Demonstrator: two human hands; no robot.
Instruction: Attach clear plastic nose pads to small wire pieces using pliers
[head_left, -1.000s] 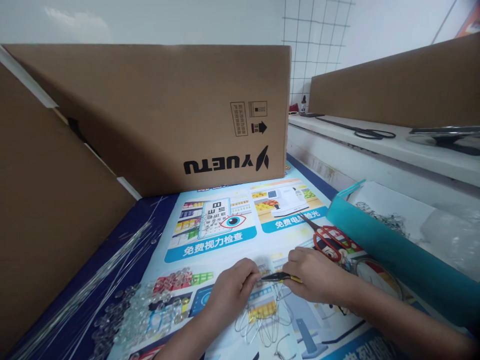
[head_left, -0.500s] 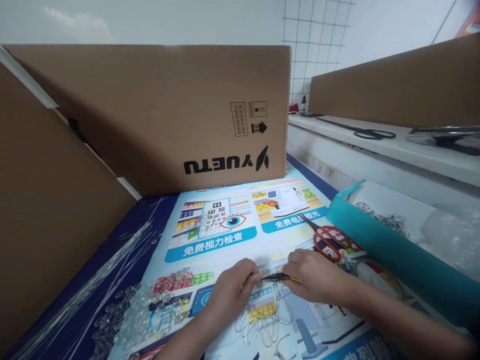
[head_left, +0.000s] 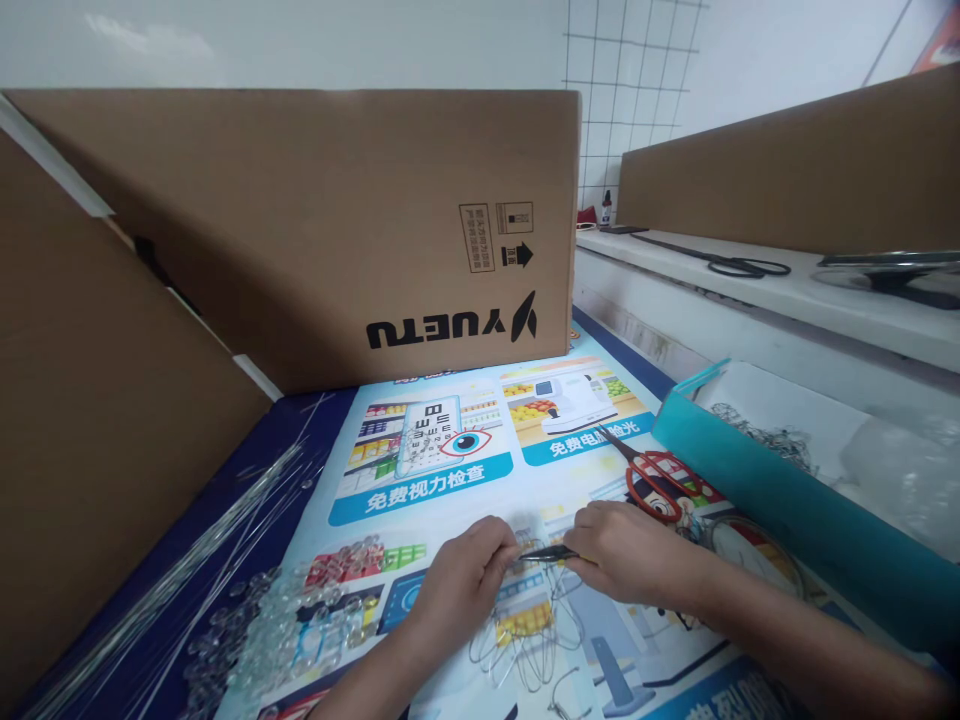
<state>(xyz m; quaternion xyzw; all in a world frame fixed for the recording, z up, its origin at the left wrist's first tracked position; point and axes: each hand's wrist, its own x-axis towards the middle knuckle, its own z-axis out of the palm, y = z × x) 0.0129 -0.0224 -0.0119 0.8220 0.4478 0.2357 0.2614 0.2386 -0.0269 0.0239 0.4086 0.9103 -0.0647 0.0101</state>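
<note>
Pliers (head_left: 551, 553), small and dark-tipped: I am holding them clamped in my right hand (head_left: 637, 555), tips pointing left toward my left hand (head_left: 465, 580), whose fingers are pinched together on a tiny piece too small to make out, touching the tips. Compared with a second ago, the yellow handle is showing less and my right hand is sitting a shade closer to the left; I am judging this as a slight tightening at the joint, nothing released. Wire loops (head_left: 529, 640): lying on the printed poster (head_left: 435, 480) just below both hands. Clear beads (head_left: 285, 625): heaped to the left. Thin wires (head_left: 172, 575): beside them. Red scissors (head_left: 656, 480): resting past my right hand, near the teal box (head_left: 772, 500).
</note>
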